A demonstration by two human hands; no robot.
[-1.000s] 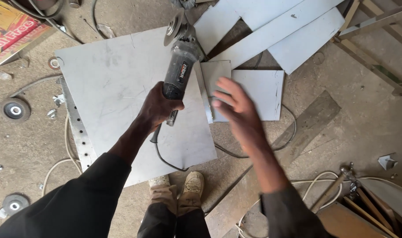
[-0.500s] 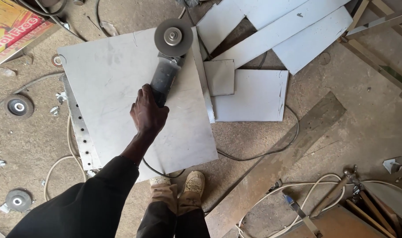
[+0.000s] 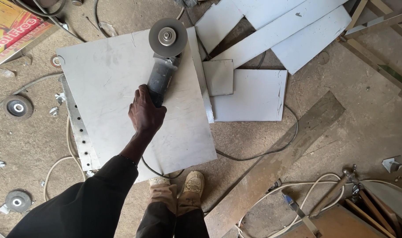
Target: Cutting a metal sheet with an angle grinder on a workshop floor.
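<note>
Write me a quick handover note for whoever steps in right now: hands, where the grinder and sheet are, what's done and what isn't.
Left hand: gripping the angle grinder by its body, disc facing up.
Right hand: out of view.
Grinder is over the large metal sheet on the floor, disc near the far edge.
Done: no cut line shows on the sheet.
Left: any cutting; the disc does not look engaged. Mind the cable beside the shoes.

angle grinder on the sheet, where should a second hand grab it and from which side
Probably the neck of the angle grinder, just behind the disc, coming from the right. The left hand already wraps the rear of the body, the disc is exposed at the front, and the right side above the metal sheet looks unobstructed.
</note>
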